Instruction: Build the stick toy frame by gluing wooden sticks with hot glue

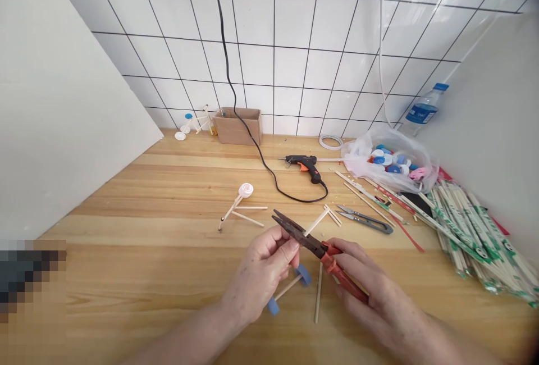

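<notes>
My right hand (370, 286) grips the red handles of rusty long-nose pliers (303, 236), whose open jaws point up and left. My left hand (263, 272) is closed in a pinch just below the jaws, holding a thin wooden stick (316, 222) that rises to the right. Under my left hand lies an axle of a stick with two blue bottle caps (304, 274) at its ends. A loose stick (318, 297) lies between my hands on the wooden table (138, 275).
A small stick frame with a white cap (241, 205) lies ahead. Further back are a black glue gun (305, 165) with its cord, a cardboard box (236, 125), thread snips (366, 219), a bag of caps (389, 160), a water bottle (423, 109) and chopstick packs (475, 230) on the right.
</notes>
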### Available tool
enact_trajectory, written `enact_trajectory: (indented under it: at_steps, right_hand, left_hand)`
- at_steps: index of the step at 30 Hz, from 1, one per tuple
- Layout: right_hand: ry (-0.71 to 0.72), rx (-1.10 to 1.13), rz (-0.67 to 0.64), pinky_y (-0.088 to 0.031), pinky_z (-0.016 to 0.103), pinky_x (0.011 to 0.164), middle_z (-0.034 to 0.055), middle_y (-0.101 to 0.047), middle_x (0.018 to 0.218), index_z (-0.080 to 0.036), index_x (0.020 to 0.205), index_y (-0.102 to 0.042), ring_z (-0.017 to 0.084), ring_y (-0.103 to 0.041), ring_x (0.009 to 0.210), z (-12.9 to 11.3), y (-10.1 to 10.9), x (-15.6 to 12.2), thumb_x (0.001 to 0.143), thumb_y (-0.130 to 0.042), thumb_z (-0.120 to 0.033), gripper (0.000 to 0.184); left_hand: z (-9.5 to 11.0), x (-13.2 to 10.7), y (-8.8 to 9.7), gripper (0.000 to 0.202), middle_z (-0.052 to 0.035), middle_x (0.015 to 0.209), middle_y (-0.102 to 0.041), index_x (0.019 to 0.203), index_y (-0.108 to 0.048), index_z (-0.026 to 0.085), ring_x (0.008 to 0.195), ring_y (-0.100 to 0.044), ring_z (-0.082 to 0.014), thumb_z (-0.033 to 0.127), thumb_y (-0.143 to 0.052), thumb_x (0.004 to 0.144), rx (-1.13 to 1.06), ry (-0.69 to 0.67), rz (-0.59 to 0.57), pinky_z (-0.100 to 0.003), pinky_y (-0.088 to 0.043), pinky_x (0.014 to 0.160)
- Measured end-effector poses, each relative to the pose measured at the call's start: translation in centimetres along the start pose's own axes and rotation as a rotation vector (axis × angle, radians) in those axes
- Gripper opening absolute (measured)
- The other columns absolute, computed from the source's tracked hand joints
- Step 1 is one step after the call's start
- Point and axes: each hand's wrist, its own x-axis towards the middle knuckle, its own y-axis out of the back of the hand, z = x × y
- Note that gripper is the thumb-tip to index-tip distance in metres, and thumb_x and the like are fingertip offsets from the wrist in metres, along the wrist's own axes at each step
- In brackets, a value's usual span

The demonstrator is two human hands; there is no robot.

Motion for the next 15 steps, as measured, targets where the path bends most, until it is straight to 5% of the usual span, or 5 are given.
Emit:
enact_trajectory:
  at_steps: [15]
  right_hand:
    - [0.08, -0.154, -0.036, -0.045, 0.037, 0.1, 0.0129, -0.052, 0.127, -0.018, 0.108, -0.055, 0.024, -0.045, 0.124, -0.05, -0.05, -0.42, 0.081, -0.043, -0.01, 0.031]
  left_hand:
    - [-0.47, -0.02, -0.07, 0.027, 0.0059, 0.054, -0.045, 0.07, -0.049, 0.017, 0.043, -0.025, -0.0044, 0.042, -0.058, 0.077, 0.015, -0.022, -0.006, -0.021, -0.017, 0.044]
